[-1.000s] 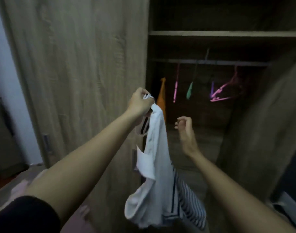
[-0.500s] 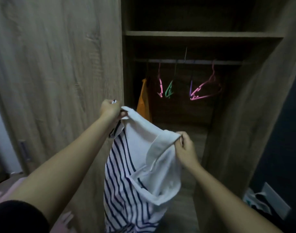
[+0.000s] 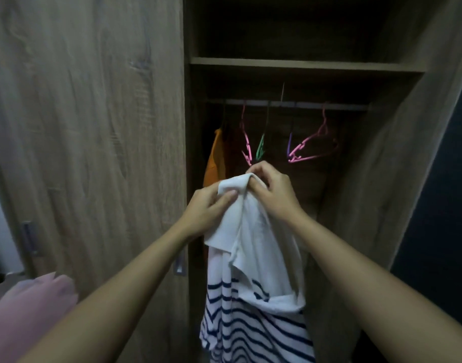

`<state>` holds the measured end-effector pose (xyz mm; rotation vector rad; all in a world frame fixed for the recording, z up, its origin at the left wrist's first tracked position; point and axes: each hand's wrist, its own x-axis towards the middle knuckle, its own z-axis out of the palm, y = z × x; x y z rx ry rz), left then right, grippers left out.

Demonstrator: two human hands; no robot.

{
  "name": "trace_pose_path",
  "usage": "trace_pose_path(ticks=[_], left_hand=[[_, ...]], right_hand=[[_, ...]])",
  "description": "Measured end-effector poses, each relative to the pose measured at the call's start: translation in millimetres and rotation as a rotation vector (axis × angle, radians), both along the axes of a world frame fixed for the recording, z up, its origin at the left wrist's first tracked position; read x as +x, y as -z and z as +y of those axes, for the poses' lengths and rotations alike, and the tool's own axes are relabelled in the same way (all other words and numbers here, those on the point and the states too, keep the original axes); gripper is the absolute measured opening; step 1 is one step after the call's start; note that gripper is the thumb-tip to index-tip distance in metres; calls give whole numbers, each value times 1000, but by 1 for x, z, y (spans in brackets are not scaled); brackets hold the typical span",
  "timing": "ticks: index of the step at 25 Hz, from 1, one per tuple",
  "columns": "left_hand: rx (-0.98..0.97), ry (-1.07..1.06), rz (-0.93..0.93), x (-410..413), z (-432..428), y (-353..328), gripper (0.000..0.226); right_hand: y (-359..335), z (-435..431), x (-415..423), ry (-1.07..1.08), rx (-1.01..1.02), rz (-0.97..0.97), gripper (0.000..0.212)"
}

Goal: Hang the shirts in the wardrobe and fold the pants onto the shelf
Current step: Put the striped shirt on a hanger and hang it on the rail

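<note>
Hands have closed together since half a second ago: they held the collar spread wide, now they meet at its top, higher and in front of the hangers. My left hand (image 3: 209,208) has its fingers curled under the white fabric and the thumb pressed on top. My right hand (image 3: 274,189) pinches the same fold, fingers bent tight, just touching the left. The striped shirt (image 3: 253,258) hangs from both grips, white collar part bunched above, navy stripes trailing below, in front of the open wardrobe (image 3: 408,179) and not yet inside. Behind: rail (image 3: 342,107) under a shelf (image 3: 303,64). On the rail, an orange garment (image 3: 215,158) at the left end, then a pink hanger (image 3: 247,145), a green hanger (image 3: 260,148), a purple hanger (image 3: 289,145) and a second pink hanger (image 3: 313,148) turned sideways. My right knuckles cover the low tips of the first pink and green ones. The shirt hides the lower opening. Closed door (image 3: 93,127) left, its handle (image 3: 181,263) beside my left forearm. Pink cloth (image 3: 28,310) at lower left.
</note>
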<state>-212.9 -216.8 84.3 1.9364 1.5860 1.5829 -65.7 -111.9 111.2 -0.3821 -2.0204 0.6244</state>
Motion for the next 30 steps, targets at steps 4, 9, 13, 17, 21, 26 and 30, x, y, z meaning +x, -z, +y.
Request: trace_pose_path(ticks=[4, 9, 13, 17, 21, 26, 30], left_hand=[[128, -32, -207, 20, 6, -25, 12], [19, -37, -280, -5, 5, -36, 29], [-135, -181, -279, -47, 0, -6, 28], [-95, -198, -299, -54, -1, 12, 37], [-67, -579, 110, -36, 2, 12, 16], [-129, -570, 370, -39, 5, 32, 25], [-191, -729, 408, -54, 9, 22, 6]], right_hand=[[77, 13, 43, 50, -183, -220, 26], [132, 29, 86, 149, -134, -457, 20], [81, 54, 98, 212, 138, -450, 30], [28, 56, 94, 411, 122, -544, 33], [17, 50, 72, 535, 138, -490, 22], [38, 43, 68, 759, 89, -579, 20], [34, 56, 75, 713, 92, -552, 18]])
